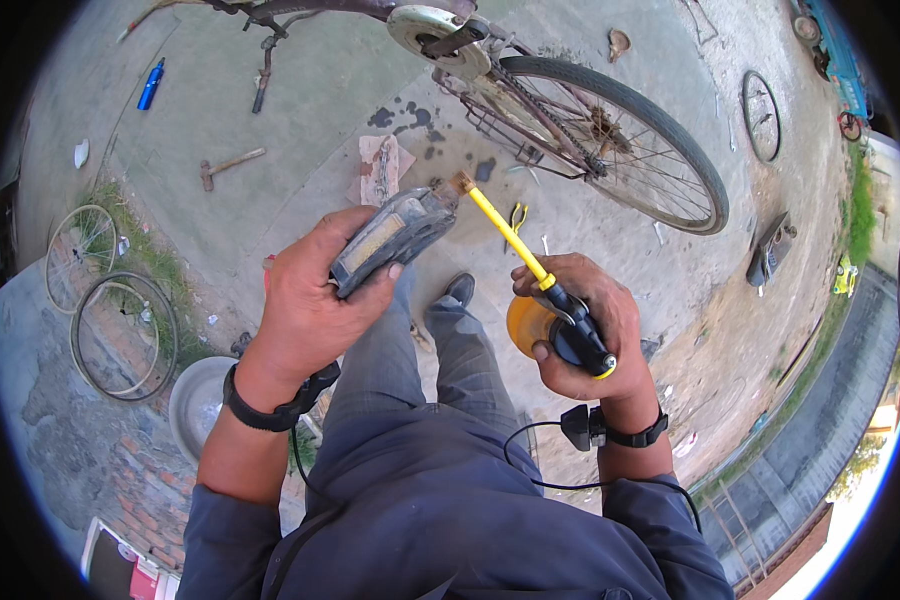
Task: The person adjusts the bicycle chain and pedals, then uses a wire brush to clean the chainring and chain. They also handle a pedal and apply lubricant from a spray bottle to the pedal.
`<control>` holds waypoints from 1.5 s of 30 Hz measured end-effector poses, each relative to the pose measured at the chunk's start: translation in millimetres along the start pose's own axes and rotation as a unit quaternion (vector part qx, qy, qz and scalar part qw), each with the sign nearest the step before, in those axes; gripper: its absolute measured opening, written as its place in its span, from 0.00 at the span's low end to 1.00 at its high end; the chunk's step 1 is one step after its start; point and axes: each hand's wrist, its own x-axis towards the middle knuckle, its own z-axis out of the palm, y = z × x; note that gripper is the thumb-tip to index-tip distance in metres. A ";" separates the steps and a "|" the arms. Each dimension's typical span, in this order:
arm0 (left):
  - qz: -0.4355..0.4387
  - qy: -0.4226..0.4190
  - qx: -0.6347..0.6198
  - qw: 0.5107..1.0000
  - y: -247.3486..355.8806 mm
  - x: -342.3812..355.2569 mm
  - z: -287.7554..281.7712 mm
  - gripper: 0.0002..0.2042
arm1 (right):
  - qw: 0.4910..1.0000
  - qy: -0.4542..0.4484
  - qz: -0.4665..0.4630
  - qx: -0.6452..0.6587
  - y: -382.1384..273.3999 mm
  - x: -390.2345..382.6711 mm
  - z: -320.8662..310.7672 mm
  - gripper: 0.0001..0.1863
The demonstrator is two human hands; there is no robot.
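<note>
My left hand is closed around a worn black bicycle pedal with a pale amber reflector along its side. The pedal's rusty spindle end points away to the upper right. Wrapped in my right hand is an oil can with a translucent orange reservoir, a black pump head and a long yellow spout. The spout tip meets the spindle end of the pedal, though I cannot tell whether they touch. Fingers hide part of the can's body and the pedal's lower edge.
Ahead stands a bicycle, its rear wheel at the right. A brick, a hammer, yellow-handled pliers and a blue bottle lie on the concrete. Loose wheels and a metal basin are at left.
</note>
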 end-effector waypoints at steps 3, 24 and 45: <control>0.014 -0.005 0.008 1.000 2.7 -2.1 -1.4 0.21 | 1.000 0.003 -0.002 0.000 -3.4 -2.8 -1.0 0.25; 0.027 -0.013 -0.002 1.000 7.9 -12.3 2.4 0.21 | 1.000 -0.004 -0.005 0.003 -8.2 -17.6 -4.0 0.26; 0.017 -0.027 -0.003 0.999 11.4 -10.4 8.7 0.22 | 1.000 0.000 -0.021 0.007 -6.0 -19.6 -7.0 0.25</control>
